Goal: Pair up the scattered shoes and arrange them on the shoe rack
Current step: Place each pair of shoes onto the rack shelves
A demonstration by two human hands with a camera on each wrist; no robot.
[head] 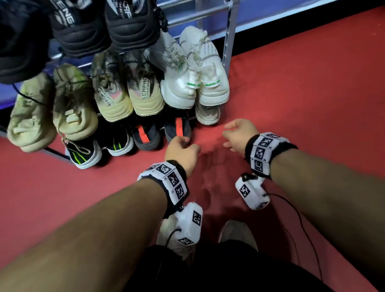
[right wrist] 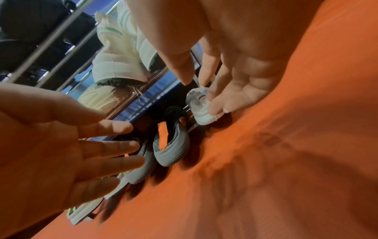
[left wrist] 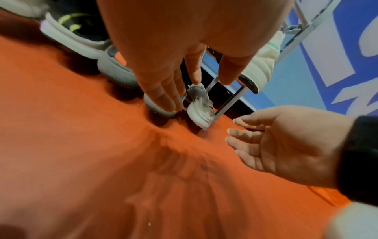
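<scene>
The metal shoe rack (head: pixel 228 37) holds paired shoes on every tier. Black pairs (head: pixel 80 27) fill the top. Olive (head: pixel 53 111), beige (head: pixel 128 91) and white green-labelled (head: pixel 193 78) pairs sit on the middle tier. On the bottom tier are black shoes with neon stripes (head: pixel 85 155), grey shoes with orange stripes (head: pixel 146 137) and a white-grey shoe (head: pixel 208 113) at the right end. My left hand (head: pixel 181 146) and right hand (head: pixel 229 135) hover empty, fingers relaxed, just in front of the bottom tier. The wrist views show the white-grey shoe (left wrist: pixel 201 111) (right wrist: pixel 201 106) beyond the fingertips, untouched.
Red carpet (head: pixel 305 98) covers the floor in front of and right of the rack. A blue wall (head: pixel 291 9) runs behind it. The person's own pale shoes (head: pixel 238 231) stand on the carpet below the wrists.
</scene>
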